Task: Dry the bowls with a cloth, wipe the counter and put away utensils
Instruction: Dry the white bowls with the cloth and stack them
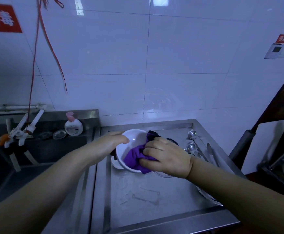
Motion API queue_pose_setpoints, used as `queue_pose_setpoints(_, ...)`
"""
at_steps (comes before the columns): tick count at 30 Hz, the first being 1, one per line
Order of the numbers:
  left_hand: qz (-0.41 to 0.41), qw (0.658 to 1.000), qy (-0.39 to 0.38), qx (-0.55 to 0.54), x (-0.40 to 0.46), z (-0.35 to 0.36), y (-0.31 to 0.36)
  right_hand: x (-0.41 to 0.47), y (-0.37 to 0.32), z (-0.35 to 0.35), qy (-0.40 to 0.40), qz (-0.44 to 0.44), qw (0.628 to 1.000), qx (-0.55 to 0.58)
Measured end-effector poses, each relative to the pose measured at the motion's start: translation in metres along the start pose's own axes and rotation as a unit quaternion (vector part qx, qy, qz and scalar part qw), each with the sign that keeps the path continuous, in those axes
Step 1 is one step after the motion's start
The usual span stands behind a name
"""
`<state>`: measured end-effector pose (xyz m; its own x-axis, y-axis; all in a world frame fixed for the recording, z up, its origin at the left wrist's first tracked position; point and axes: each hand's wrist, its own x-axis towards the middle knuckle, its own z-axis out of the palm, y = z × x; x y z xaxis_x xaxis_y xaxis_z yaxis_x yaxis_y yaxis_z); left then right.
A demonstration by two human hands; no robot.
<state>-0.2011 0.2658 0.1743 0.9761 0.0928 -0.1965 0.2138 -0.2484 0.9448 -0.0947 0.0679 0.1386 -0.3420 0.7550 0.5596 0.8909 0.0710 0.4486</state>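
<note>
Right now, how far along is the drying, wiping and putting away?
Nothing looks finished. In hand: left hand holds the white round bowl, right hand presses a purple cloth inside. Left: wet-marked steel counter unwiped, metal ladles still out.

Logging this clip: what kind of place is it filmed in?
Most likely a commercial or canteen kitchen's washing-up area. A stainless steel counter stands against a white tiled wall, with a sink and a soap pump bottle to the left, and metal ladles lying on the counter.
</note>
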Motion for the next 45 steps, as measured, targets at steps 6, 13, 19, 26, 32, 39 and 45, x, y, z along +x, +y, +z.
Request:
queue_pose_setpoints(6,0.213,0.936,0.045,0.276,-0.005,-0.003,-0.005,0.004,-0.007,-0.012,-0.1,0.204,0.947,0.228)
queue_pose_setpoints(13,0.22,0.925,-0.006,0.309,-0.006,-0.003,-0.011,0.001,-0.006,-0.018,-0.115,0.372,0.831,0.398)
queue_pose_setpoints(19,0.156,0.985,0.03,-0.065,-0.013,0.002,-0.032,-0.009,-0.002,-0.023,0.159,0.579,0.65,0.466)
queue_pose_setpoints(26,0.131,0.933,0.012,-0.336,-0.002,0.047,-0.031,0.013,-0.021,-0.011,0.187,0.574,0.653,0.458)
queue_pose_setpoints(32,0.121,0.891,0.063,-0.433,0.007,0.066,-0.02,0.018,-0.04,-0.004,0.163,0.52,0.784,0.299)
queue_pose_setpoints(39,0.162,0.904,0.073,-0.389,0.007,0.07,-0.016,0.024,-0.037,0.0,0.144,0.45,0.865,0.169)
queue_pose_setpoints(45,0.151,0.901,0.069,-0.401,0.006,0.06,-0.014,0.031,-0.002,-0.017,0.182,0.59,0.693,0.373)
